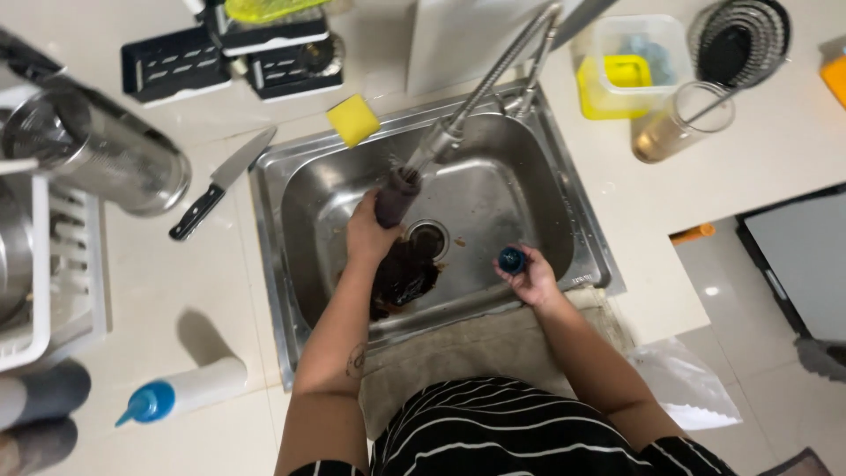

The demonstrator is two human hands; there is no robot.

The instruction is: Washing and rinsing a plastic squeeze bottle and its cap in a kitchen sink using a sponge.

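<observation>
Pale stone surface (220, 291) surrounds a stainless steel sink (291, 189) set into it; the sink is the reference for all positions below.

Left hand (368, 234): over the sink basin, fingers wrapped shut around the dark spray head (397, 196) of the pull-down faucet (480, 92), whose coiled hose rises to the far rim. Directly under this hand, on the basin floor beside the drain (429, 236), lies a dark brown wet mass (404, 278); I cannot tell what it is.

Right hand (531, 280): at the near right part of the basin, fingers curled closed on a small round blue cap (512, 259).

Containers:
- Clear plastic tub (674, 44), beyond the sink's far right corner; holds a yellow item (627, 70).
- Glass jar (674, 132), right of the sink, lying tilted; brownish liquid in its lower end.
- Round wire basket (738, 35), farther right of the tub; dark inside.
- Steel canister (97, 150), left of the sink, on its side at a white dish rack (62, 282); contents not visible.
- White squeeze bottle with blue nozzle (181, 392), left of the sink's near corner, lying down.

Other: yellow sponge (353, 119) on the far rim; black-handled knife (222, 182) just left of the sink; beige towel (476, 348) draped along the near edge.
</observation>
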